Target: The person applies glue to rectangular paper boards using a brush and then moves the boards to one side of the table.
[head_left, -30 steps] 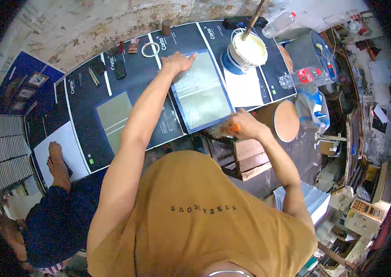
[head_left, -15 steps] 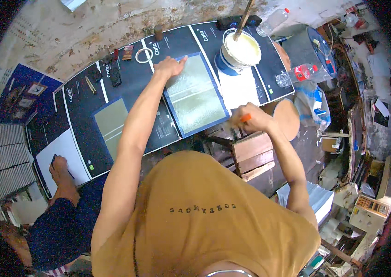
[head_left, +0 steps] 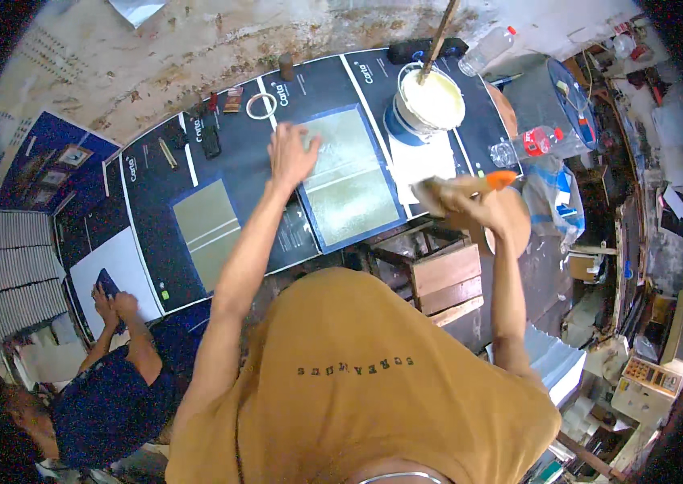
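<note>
A greenish-grey board [head_left: 349, 181] with a blue border lies before me on the black table, its surface glossy and wet-looking. My left hand [head_left: 293, 155], fingers spread and empty, is at the board's upper left edge; whether it touches cannot be made out. In my right hand [head_left: 477, 208] is a wide brush [head_left: 502, 179] with an orange handle, its blurred bristles pointing left, near the board's lower right corner. Beyond it stands a clear tub [head_left: 406, 121] of cream paste with a wooden stick [head_left: 440, 36] in it, on white paper [head_left: 420, 171].
A second greenish board [head_left: 210, 222] lies to the left. At the far left, a co-worker's hands [head_left: 115, 306] hold a dark blue piece over a white sheet [head_left: 119, 262]. A tape roll [head_left: 261, 106] sits at the back; plastic bottles [head_left: 539, 141] and a round stool [head_left: 511, 222] stand right.
My left hand has lifted and drawn back leftward from the board's top edge. My right hand has turned and moved right with the brush. The co-worker now has both hands on the blue piece.
</note>
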A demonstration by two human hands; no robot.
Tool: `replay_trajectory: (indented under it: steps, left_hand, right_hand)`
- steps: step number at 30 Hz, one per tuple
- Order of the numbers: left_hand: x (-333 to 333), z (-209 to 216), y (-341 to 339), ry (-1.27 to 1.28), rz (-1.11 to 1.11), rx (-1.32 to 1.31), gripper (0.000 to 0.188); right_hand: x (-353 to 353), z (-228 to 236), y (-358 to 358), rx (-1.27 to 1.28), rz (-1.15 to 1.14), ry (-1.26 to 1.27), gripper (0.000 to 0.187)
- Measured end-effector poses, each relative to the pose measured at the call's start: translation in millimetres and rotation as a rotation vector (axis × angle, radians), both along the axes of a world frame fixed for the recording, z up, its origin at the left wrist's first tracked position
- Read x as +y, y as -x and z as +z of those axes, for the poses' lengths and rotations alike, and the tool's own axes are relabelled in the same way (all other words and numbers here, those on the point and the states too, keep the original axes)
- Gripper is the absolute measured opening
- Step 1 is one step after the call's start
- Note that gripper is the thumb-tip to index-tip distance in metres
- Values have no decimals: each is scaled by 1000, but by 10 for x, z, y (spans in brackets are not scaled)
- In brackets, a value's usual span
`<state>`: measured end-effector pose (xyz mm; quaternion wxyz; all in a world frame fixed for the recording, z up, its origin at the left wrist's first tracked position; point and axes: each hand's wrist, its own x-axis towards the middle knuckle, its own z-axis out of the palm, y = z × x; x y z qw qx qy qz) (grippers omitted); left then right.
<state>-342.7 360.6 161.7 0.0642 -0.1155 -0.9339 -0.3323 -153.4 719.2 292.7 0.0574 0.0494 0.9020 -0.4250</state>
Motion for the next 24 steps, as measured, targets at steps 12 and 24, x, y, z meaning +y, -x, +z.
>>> replay_trajectory:
  steps: [12, 24]
  left_hand:
    - [-15, 278, -1479, 410, -231, -393, 90]
    - [-10, 252, -1476, 386, -219, -424, 90]
  right_hand:
    - [-1812, -1264, 1408, 277, -12, 27, 40]
    - [-1715, -1154, 1229, 619, -175, 83, 29]
